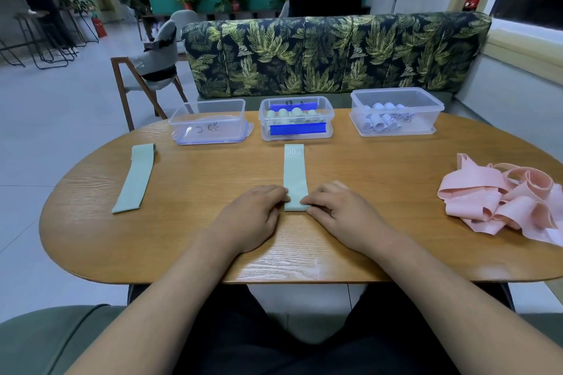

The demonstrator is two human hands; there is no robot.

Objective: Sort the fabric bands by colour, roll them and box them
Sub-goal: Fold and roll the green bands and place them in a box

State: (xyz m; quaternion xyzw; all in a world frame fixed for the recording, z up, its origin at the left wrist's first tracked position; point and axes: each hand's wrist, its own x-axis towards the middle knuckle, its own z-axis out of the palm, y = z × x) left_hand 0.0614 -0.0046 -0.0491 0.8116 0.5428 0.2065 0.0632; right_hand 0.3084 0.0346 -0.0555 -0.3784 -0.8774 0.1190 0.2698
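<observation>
Two hands are pinching the near end of the green band (pixel 295 179), which is lying lengthwise on the worktop (pixel 213 246) at the centre of the frame. I am seeing the left hand (pixel 256 216) and right hand (pixel 338 210) with fingers curled onto it from either side. Another green strip (pixel 134 181) is lying flat at centre left. Pink bands (pixel 499 201) are heaping at the right edge. Above the band, the middle box (pixel 297 122) is holding green rolls.

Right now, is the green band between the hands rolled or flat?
Flat: the green band lies spread on the table, 30 LB print visible at its far end. Left hand and right hand pinch its near end.
</observation>
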